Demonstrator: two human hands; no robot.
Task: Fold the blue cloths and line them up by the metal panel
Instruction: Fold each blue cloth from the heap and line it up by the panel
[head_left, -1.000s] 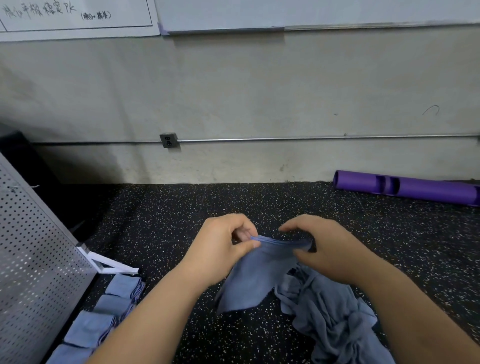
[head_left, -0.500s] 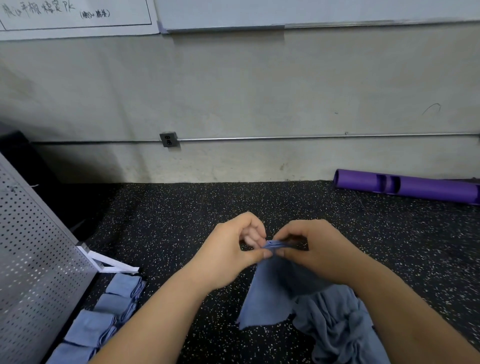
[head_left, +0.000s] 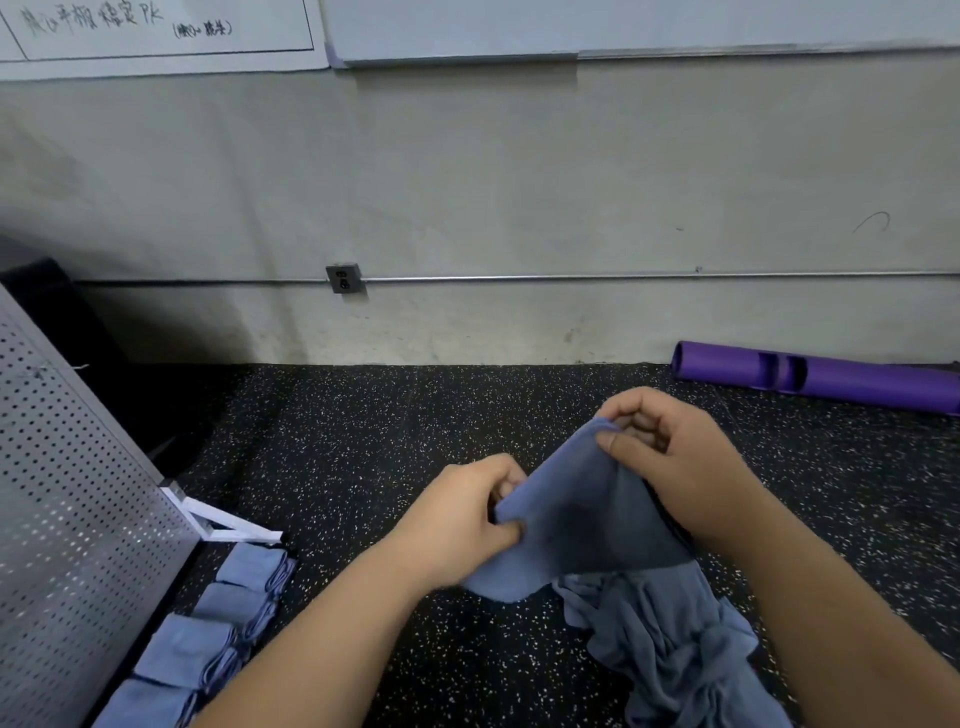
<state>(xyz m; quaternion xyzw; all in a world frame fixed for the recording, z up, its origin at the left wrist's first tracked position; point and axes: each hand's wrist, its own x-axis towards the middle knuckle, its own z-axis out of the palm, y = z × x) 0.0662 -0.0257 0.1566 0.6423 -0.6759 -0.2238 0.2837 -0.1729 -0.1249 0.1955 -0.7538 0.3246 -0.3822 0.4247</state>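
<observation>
A blue cloth (head_left: 576, 514) hangs stretched between my two hands above the speckled floor. My left hand (head_left: 462, 525) pinches its near left corner. My right hand (head_left: 670, 457) pinches its far upper corner, higher and to the right. A crumpled pile of blue cloths (head_left: 670, 644) lies on the floor under my right forearm. Several folded blue cloths (head_left: 208, 623) lie in a row along the perforated metal panel (head_left: 67, 519) at the lower left.
The panel stands on a white bracket foot (head_left: 228, 525). A purple tube (head_left: 831, 376) lies against the wall at the right. A wall with an outlet (head_left: 343, 278) and a conduit bounds the black speckled floor (head_left: 363, 441) at the back.
My hands, pinched close together on the cloth's edge before, have moved apart. The right hand rose to the right, the left dropped, and the cloth now spreads between them.
</observation>
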